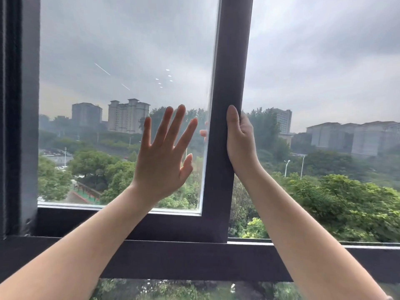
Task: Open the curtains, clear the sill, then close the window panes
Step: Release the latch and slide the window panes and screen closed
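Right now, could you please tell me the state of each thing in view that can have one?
Sliding window pane: partly open, a gap to its right shows unglazed sky and trees.
Pane's right stile: gripped at its edge.
Left hand: flat on the glass, fingers spread.
Right hand: wrapped around the stile.
Lower glass: shut, fixed below the rail.

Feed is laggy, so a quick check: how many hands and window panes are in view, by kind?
Hands: 2, the left hand flat on the glass, the right hand gripping the sliding pane's frame.
Sliding panes: 1.
Total: 3.
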A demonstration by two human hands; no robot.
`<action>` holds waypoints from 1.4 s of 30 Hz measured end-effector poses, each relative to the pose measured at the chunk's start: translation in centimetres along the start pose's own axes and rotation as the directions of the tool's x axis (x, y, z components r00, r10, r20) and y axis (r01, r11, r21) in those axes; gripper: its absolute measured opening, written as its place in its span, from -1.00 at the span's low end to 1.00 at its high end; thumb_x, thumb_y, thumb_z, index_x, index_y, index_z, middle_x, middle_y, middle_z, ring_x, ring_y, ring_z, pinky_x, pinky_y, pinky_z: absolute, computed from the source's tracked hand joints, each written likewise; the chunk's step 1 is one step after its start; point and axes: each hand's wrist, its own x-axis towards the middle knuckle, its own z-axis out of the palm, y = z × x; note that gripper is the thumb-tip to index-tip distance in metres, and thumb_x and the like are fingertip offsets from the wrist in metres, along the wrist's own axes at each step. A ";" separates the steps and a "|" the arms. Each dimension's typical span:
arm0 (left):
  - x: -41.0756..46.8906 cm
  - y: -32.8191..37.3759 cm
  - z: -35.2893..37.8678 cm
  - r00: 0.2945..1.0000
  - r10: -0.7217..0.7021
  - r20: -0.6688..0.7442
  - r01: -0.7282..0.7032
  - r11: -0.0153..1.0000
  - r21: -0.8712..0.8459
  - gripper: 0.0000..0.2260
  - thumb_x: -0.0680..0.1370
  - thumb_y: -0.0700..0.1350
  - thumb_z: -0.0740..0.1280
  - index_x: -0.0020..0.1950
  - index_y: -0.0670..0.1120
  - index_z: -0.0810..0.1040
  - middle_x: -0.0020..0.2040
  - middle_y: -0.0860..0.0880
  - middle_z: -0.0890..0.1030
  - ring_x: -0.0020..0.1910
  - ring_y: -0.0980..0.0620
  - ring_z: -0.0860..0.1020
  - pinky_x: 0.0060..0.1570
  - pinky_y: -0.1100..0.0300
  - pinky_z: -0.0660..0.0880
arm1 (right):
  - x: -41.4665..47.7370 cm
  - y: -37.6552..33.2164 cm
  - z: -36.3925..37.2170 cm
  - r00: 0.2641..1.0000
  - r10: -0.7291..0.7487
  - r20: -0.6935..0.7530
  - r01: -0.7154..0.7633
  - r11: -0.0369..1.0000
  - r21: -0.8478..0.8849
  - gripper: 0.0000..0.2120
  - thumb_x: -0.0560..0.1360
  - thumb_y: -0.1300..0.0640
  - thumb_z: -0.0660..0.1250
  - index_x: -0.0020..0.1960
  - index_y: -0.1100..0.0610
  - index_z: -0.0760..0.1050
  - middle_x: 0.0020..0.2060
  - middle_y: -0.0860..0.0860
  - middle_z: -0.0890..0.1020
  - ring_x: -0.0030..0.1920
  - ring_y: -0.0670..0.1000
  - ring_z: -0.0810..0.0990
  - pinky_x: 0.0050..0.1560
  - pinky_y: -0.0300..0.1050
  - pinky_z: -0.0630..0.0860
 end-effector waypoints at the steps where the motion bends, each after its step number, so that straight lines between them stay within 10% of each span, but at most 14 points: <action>1: -0.1 -0.2 -0.1 1.000 -0.004 0.002 0.004 1.000 -0.010 -0.40 0.57 0.04 0.10 0.59 -0.05 0.07 0.60 -0.16 0.01 0.57 -0.19 -0.02 0.46 -0.31 -0.03 | 0.0 -0.1 0.2 1.000 -0.007 0.001 0.007 1.000 0.000 -0.45 0.48 -0.36 0.13 0.04 0.13 0.46 -0.12 0.26 0.62 -0.10 0.24 0.63 0.04 0.33 0.52; 10: -0.6 -1.2 -0.2 1.000 0.001 0.016 0.000 0.999 -0.043 -0.40 0.58 0.03 0.11 0.59 -0.07 0.05 0.60 -0.14 -0.03 0.58 -0.16 -0.06 0.48 -0.28 -0.05 | -0.1 0.1 1.8 0.999 -0.047 0.015 0.047 0.998 0.030 -0.71 0.62 -0.14 0.10 -0.02 0.07 0.40 -0.26 -0.18 0.49 -0.17 -0.11 0.49 -0.04 -0.11 0.43; 18: -1.2 -3.0 -0.2 1.000 0.006 0.021 -0.006 0.999 -0.033 -0.39 0.58 0.05 0.11 0.59 -0.07 0.04 0.60 -0.13 0.00 0.58 -0.15 -0.04 0.49 -0.27 -0.06 | -0.6 -0.3 3.5 0.999 -0.036 0.035 0.035 0.999 0.042 -0.43 0.55 -0.27 0.05 0.26 0.18 0.41 0.09 -0.01 0.55 0.20 0.09 0.53 0.32 0.16 0.41; 30: -2.6 -6.6 -0.8 0.998 -0.016 0.068 0.015 1.000 0.018 -0.37 0.55 0.02 0.11 0.60 -0.08 0.01 0.60 -0.14 -0.03 0.58 -0.16 -0.03 0.49 -0.26 -0.05 | -1.2 -0.8 7.2 0.996 -0.065 0.057 0.062 0.996 0.062 -0.65 0.62 -0.14 0.07 -0.07 0.13 0.39 -0.32 -0.04 0.45 -0.28 -0.07 0.41 -0.17 -0.07 0.39; 42: -2.7 -10.2 -3.2 0.993 -0.030 0.111 0.009 0.983 0.181 -0.42 0.53 0.05 0.14 0.56 -0.03 0.20 0.58 -0.13 0.11 0.54 -0.13 0.18 0.47 -0.32 -0.11 | -1.5 -1.1 10.4 0.996 -0.070 0.056 0.065 0.994 0.086 -0.66 0.62 -0.15 0.07 -0.01 0.10 0.42 -0.21 0.14 0.56 -0.19 0.11 0.54 -0.01 0.14 0.50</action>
